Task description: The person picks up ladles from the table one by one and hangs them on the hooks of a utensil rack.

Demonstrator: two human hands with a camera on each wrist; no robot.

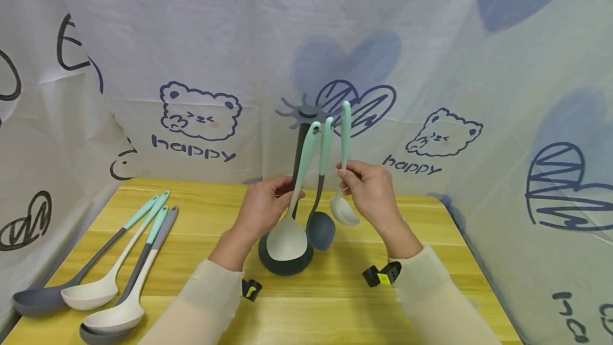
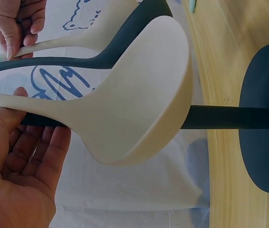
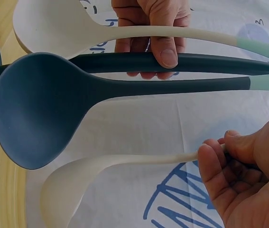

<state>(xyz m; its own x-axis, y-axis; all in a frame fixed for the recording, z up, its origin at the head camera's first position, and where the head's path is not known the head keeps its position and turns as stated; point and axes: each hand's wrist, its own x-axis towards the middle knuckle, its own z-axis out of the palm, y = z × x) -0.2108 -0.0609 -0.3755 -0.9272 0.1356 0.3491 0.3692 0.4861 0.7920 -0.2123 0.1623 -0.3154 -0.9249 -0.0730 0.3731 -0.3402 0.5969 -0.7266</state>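
Note:
A dark utensil stand (image 1: 301, 148) with a round base and a hooked top rises from the table. My left hand (image 1: 262, 205) grips its pole, thumb across the front in the right wrist view. Two ladles with mint handle ends hang on the stand: a white ladle (image 1: 287, 239) in front of the pole and a dark blue-grey ladle (image 1: 321, 230) to its right. Between thumb and fingers, my right hand (image 1: 375, 191) pinches another white ladle (image 3: 72, 185) where its shaft meets the mint handle. This ladle is upright, bowl down, right of the dark one.
Several more ladles (image 1: 102, 318), white and dark grey, lie together on the left of the wooden table (image 1: 383, 302), handles pointing away from me. A white cloth (image 1: 268, 41) printed with bears and hearts hangs close behind the table and along both sides.

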